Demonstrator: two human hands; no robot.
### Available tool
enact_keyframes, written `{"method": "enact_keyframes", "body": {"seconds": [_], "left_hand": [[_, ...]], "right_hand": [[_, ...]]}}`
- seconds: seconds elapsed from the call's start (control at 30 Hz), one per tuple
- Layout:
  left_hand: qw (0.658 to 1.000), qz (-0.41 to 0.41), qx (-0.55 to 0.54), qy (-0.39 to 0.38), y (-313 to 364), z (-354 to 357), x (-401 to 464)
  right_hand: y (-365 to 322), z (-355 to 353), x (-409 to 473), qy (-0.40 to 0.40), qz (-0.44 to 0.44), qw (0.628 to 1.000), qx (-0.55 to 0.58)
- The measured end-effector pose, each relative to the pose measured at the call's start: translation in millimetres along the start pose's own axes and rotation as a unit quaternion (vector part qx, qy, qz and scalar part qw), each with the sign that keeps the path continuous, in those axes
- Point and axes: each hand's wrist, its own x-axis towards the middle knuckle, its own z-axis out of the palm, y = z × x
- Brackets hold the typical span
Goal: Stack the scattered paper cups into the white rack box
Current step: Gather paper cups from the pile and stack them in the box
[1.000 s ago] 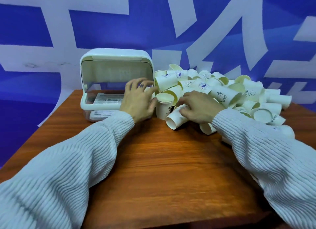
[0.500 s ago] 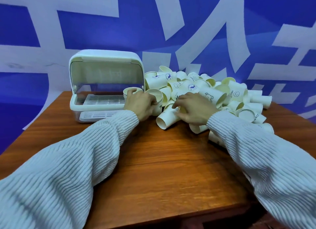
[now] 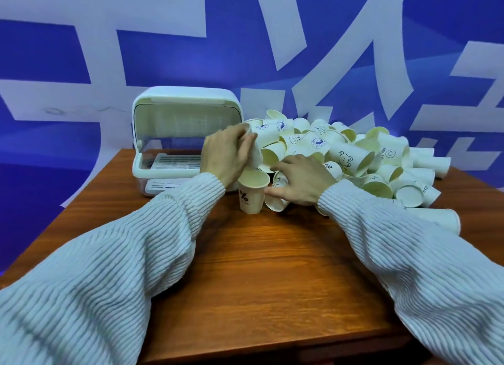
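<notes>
A white rack box (image 3: 185,111) stands open at the table's back left, its slatted tray bare. A heap of white paper cups (image 3: 351,157) fills the back right. One cup (image 3: 252,194) stands upright on the table in front of the box. My left hand (image 3: 226,154) is raised just above it, fingers closed on another paper cup (image 3: 255,153) that is blurred and tilted. My right hand (image 3: 300,182) lies on a cup on its side (image 3: 275,201) at the heap's near edge, fingers curled over it.
The wooden table (image 3: 272,269) stretches toward me; its left edge and front edge are in view. A blue wall with white shapes (image 3: 81,51) rises close behind the box and the heap. Cups spill to the table's right side (image 3: 433,217).
My left hand has lifted up from the upright cup with a second cup in its fingers. My right hand stays on the lying cup. The camera has shifted a little.
</notes>
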Motion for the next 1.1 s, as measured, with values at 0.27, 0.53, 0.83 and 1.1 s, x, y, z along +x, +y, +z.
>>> {"method": "enact_keyframes", "body": {"seconds": [0.27, 0.53, 0.83, 1.1], "left_hand": [[0.994, 0.040, -0.009, 0.105, -11.7, -16.1, -4.0], [0.992, 0.018, 0.001, 0.122, -35.1, -35.7, -8.8], [0.983, -0.067, -0.060, 0.161, -66.7, -53.1, -0.4], [0.989, -0.045, -0.026, 0.139, -70.4, -56.6, -8.9]], "right_hand": [[-6.5, -1.6, -2.2, 0.150, -0.087, 0.974, 0.148], [-23.7, -9.9, 12.1, 0.159, -0.123, 0.967, 0.157], [-41.9, -35.3, 62.1, 0.318, -0.049, 0.911, 0.258], [-66.7, -26.1, 87.7, 0.108, -0.081, 0.985, 0.107]]}}
